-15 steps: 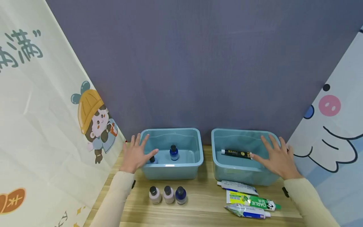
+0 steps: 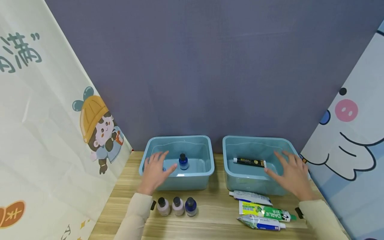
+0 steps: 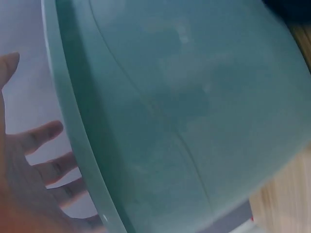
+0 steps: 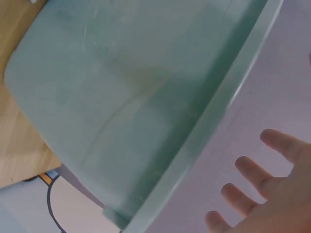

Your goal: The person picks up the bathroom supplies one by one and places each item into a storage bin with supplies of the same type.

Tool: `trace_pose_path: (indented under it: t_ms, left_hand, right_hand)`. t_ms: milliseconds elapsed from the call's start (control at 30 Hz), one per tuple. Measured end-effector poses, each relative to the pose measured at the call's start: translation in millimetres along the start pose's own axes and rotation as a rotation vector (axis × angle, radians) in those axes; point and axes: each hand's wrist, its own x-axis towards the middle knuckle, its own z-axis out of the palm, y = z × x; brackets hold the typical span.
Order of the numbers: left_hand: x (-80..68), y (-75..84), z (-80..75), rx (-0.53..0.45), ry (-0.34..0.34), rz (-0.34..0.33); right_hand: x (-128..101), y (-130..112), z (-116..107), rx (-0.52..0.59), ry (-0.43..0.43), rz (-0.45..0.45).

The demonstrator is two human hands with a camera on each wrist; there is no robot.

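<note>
Left hand [image 2: 156,170], fingers spread and empty, has shifted from the left teal plastic bin's [image 2: 180,181] 9 o'clock rim to over its interior, near the dark blue bottle [image 2: 183,161]. Right hand [image 2: 290,175], open, hovers over the right teal bin [image 2: 255,185], black tube [image 2: 249,162] at its 10 o'clock. Both releases look finished.

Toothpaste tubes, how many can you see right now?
4. A black tube lies inside the right bin. Three more lie on the table before it: a white tube, a green tube, and a crumpled tube. The right hand may hide more.
</note>
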Motion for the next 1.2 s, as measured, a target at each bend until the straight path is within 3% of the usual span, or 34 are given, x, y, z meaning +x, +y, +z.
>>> trace_pose_path:
  t_ms: [167,400,633,900,1067,1200]
  left_hand:
    - [-5.1,19.0,11.4,-0.093,0.04,0.0]
    - [-16.0,54.2,30.0,-0.255,0.161,0.079]
    - [-21.2,85.7,43.8,-0.435,0.224,0.062]
    - [-24.5,117.5,56.7,-0.564,0.29,0.075]
    - [-27.3,134.2,67.3,-0.621,0.332,0.113]
    - [-29.9,147.8,78.6,-0.653,0.3,0.148]
  right_hand:
    - [-11,-6,3,0.04,0.023,0.026]
    - [-29,-13,6,0.066,0.042,0.055]
    - [-49,-19,17,0.075,0.118,0.034]
    - [-69,-25,32,0.117,0.205,0.027]
    - [-79,-26,40,0.137,0.17,0.067]
    - [-88,-25,47,0.136,0.108,0.094]
